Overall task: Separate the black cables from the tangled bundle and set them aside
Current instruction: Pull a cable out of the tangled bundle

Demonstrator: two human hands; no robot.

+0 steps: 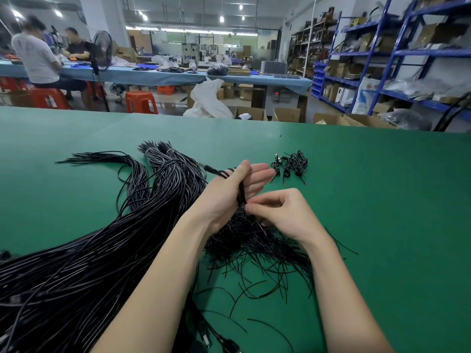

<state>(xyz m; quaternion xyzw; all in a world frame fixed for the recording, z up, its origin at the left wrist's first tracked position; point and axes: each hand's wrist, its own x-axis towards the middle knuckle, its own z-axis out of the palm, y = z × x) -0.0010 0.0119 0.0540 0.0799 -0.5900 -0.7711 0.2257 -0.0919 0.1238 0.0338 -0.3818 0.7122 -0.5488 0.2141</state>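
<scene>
A big bundle of long black cables (107, 245) fans across the left half of the green table (382, 200). My left hand (237, 189) holds a thin bunch of black cables (241, 193) upright between thumb and palm, its fingers stretched out; a plug end (212, 170) sticks out to the left. Just below and right of it, my right hand (280, 212) pinches a thin wire at the bunch's lower end. Under both hands lies a tangle of short black wires (260, 253). A small pile of coiled black cables (290, 164) rests farther back, right of my left hand.
Loose wire strands (341, 243) trail out to the right of the tangle. Beyond the table's far edge stand cardboard boxes (288, 114), red stools (141, 101), a long blue bench (178, 75) with two people seated, and blue shelving (397, 59) at right.
</scene>
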